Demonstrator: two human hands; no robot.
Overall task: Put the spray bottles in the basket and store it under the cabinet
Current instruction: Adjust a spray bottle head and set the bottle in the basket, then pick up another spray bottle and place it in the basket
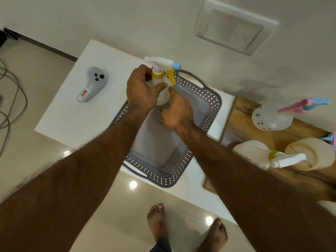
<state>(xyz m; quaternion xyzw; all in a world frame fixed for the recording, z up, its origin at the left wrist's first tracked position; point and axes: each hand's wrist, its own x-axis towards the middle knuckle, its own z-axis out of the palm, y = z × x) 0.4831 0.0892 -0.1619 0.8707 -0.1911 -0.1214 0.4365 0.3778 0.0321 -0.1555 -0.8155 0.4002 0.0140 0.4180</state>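
A white spray bottle with a yellow collar and blue nozzle (pixel 161 70) hangs over the far end of the grey perforated basket (pixel 214 106). My left hand (pixel 141 88) grips its neck and body. My right hand (pixel 177 111) touches the bottle's lower side from the right. The basket stands on a white cabinet top (pixel 72 110) and looks empty inside. On the wooden surface (pixel 241 124) to the right stand a clear bottle with a pink and blue trigger (pixel 271 115), a white bottle with a yellow collar (pixel 254 153) and a cream bottle (pixel 309 153).
A grey handheld controller (pixel 92 83) lies on the cabinet top left of the basket. Cables (pixel 11 99) trail on the tiled floor at far left. The wall behind carries a switch plate (pixel 234 28). My bare feet (pixel 187 226) stand on the floor below.
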